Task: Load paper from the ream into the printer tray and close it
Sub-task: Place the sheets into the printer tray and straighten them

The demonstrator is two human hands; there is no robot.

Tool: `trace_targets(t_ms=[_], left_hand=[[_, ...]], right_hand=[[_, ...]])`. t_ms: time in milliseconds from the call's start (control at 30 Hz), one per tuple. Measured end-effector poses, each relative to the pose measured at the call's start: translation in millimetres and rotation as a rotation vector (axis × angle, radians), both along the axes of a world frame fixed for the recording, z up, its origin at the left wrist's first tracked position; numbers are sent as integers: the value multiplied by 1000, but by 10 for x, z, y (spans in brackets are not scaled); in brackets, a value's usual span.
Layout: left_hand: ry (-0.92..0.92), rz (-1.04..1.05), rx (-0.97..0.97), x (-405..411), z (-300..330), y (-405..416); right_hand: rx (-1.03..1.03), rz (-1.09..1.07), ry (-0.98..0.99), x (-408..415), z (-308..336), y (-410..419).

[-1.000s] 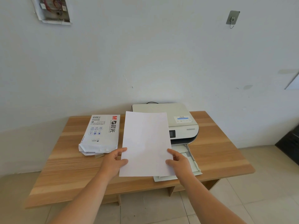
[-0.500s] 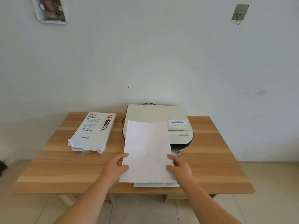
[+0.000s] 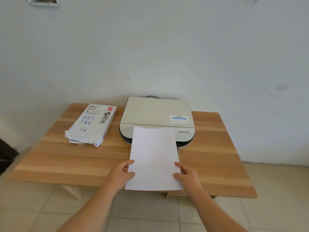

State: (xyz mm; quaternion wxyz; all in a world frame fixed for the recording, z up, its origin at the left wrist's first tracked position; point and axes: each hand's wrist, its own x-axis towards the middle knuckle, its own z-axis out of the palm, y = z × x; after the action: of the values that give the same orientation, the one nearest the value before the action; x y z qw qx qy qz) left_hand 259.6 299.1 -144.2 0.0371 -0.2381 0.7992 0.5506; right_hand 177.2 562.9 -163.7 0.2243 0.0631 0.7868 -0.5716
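Paper (image 3: 153,158) plain white, no print. Printer (image 3: 157,113) cream-white top, black band round front edge, small white label with blue stripe. Ream wrapper (image 3: 92,124) white with red logo, black text, blue icons. Table (image 3: 66,158) light wood, striped in pale and darker brown planks. Wall (image 3: 150,47) off-white. Floor tiles (image 3: 142,215) beige.

printer (image 3: 157,114) at back of table (image 3: 217,156), ream (image 3: 92,124) to its left, paper (image 3: 153,158) in front
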Motion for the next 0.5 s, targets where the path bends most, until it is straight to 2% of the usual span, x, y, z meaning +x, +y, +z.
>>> trace_targets(t_ms=[500], left_hand=[[-182, -67, 54, 3, -318, -77]], right_hand=[[-40, -112, -220, 180, -329, 12]])
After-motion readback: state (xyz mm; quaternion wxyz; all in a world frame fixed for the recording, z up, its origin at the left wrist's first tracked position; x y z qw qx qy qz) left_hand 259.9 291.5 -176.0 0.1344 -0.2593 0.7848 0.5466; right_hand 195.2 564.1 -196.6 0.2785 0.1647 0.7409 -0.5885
